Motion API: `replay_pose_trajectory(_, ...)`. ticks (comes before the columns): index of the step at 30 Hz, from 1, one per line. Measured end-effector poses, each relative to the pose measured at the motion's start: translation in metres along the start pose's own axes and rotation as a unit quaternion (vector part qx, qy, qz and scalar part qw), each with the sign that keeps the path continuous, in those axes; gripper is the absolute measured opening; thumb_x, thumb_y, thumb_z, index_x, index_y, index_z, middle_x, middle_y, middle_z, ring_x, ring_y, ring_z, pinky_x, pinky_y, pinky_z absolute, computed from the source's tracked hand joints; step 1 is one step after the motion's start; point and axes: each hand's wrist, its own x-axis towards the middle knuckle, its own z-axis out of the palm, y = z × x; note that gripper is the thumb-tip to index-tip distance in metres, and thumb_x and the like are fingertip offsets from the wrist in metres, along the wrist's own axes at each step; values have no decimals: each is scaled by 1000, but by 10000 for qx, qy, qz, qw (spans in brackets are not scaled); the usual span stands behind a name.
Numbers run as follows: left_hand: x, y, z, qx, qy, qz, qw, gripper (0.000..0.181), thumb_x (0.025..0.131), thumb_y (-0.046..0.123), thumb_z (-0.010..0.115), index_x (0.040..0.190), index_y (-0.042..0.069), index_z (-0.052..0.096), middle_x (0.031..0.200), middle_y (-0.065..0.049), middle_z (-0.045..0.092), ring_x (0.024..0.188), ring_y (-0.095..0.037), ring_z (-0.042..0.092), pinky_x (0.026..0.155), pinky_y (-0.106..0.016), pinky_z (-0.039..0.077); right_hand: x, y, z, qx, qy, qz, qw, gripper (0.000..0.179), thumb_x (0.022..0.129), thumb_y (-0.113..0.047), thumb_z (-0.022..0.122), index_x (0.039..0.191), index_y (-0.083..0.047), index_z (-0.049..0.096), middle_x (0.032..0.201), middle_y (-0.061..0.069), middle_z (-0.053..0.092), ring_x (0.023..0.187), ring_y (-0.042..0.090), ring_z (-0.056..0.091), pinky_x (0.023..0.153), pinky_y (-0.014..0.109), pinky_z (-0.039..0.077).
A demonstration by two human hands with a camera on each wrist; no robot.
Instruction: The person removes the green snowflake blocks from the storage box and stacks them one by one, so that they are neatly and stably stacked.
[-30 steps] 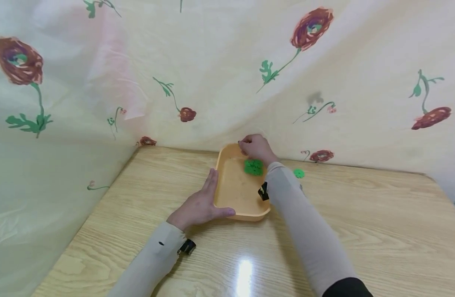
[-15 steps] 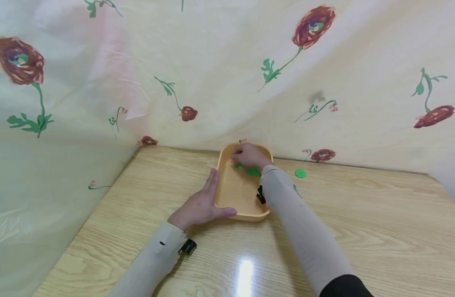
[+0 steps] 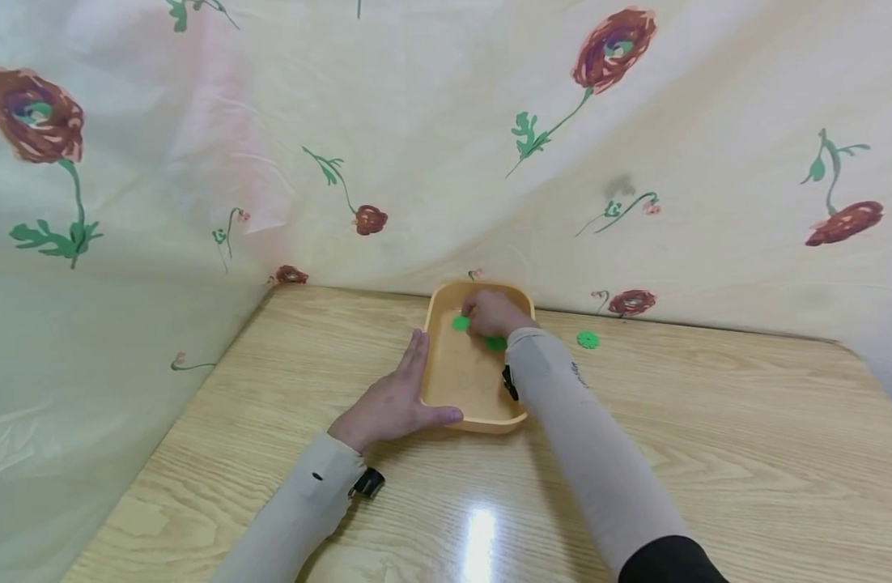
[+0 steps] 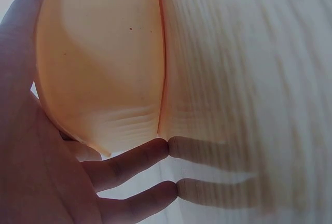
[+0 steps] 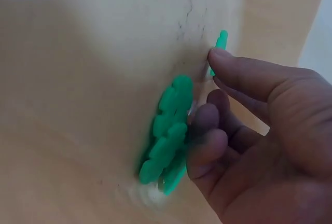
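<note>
My left hand (image 3: 391, 401) rests against the near left corner of an orange plastic tray (image 3: 482, 426), thumb along its near rim and fingers along the left side. In the left wrist view, two fingertips (image 4: 158, 149) stand at the tabletop beside the tray wall. My right hand (image 3: 490, 314) is inside the tray's far end, fingers bent. A green flower-shaped disc (image 3: 460, 322) lies just left of its fingertips; the thumb tip overlaps it in the right wrist view. Several more green flower-shaped discs (image 5: 166, 130) lie piled beside the bent fingers, partly hidden in the head view.
Another green flower-shaped disc (image 3: 588, 339) lies on the wooden table (image 3: 715, 421) to the right of the tray. A flower-printed sheet (image 3: 431, 146) hangs behind the table and along its left edge, close to the tray's far end.
My right hand has moved from the tray's far rim down into the tray. A single green disc now shows left of the pile, and the hand has shifted slightly right of it. My left hand stays put.
</note>
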Motion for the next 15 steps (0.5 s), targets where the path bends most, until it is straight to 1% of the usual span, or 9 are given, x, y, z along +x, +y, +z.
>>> replay_pose_trajectory(2,1,0,-1,5,16,29,10000,127,82,65,73,161,13,-13,168,-7,-14,146,-33,26,108,-46,40,2,1,0,-36,-13,-33,10000,27,87,-2,69,113,-7,71,115,10,66,94,28,57,78,36,49)
replay_pose_trajectory(5,1,0,0,9,44,46,10000,128,82,65,74,161,13,-12,168,-8,-13,146,-34,28,108,-46,40,4,2,1,-165,-10,-184,9997,14,88,-5,70,102,-8,71,103,8,67,83,24,59,70,34,50)
replay_pose_trajectory(8,1,0,0,-22,69,35,10000,128,82,65,75,161,13,-11,168,-8,-12,145,-35,29,107,-47,40,2,-1,1,-252,-21,-308,9992,7,89,-9,70,96,-9,69,93,6,67,75,22,60,67,33,50)
replay_pose_trajectory(11,0,0,1,-73,73,-1,9999,129,81,65,75,162,13,-10,168,-7,-12,144,-36,32,106,-48,41,-2,-5,1,-350,-81,-345,9988,9,90,-13,69,97,-8,68,89,6,66,73,20,60,66,32,50)
replay_pose_trajectory(15,0,0,0,-99,33,-5,9999,129,81,66,75,162,13,-11,168,-6,-14,143,-37,33,105,-48,42,-2,-10,0,-508,-284,-400,9975,21,91,-18,73,109,-7,68,94,6,65,78,20,58,69,31,49)
